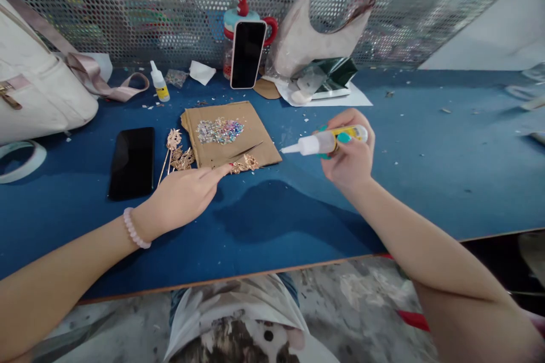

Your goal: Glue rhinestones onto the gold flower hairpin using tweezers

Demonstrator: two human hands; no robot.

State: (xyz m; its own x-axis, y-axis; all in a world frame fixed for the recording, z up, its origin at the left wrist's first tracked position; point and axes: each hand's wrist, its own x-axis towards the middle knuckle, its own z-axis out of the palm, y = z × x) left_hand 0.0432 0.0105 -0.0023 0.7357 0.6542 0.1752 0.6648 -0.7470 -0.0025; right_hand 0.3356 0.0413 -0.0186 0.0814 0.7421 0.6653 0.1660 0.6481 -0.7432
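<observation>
In my right hand (351, 150) is a small glue bottle (317, 143) with a white nozzle and yellow label, held sideways with its tip pointing left. My left hand (183, 195) reaches over the front edge of a brown cardboard piece (264, 142). Its fingertips are closed on a gold filigree hairpin (246, 164); the rest of the pin is hidden by the hand. Dark tweezers (247, 151) lie on the cardboard, just behind the ornament. Farther back on it is a pile of small multicoloured rhinestones (219, 130). More gold hairpins (174, 140) lie left of the cardboard.
A black phone (131, 163) lies at the left, near a tape roll (21, 160) and a white bag (38, 79). Behind stand a second glue bottle (159, 84), an upright phone (247, 55), a lidded cup (230, 51) and another bag (293, 39) against perforated metal.
</observation>
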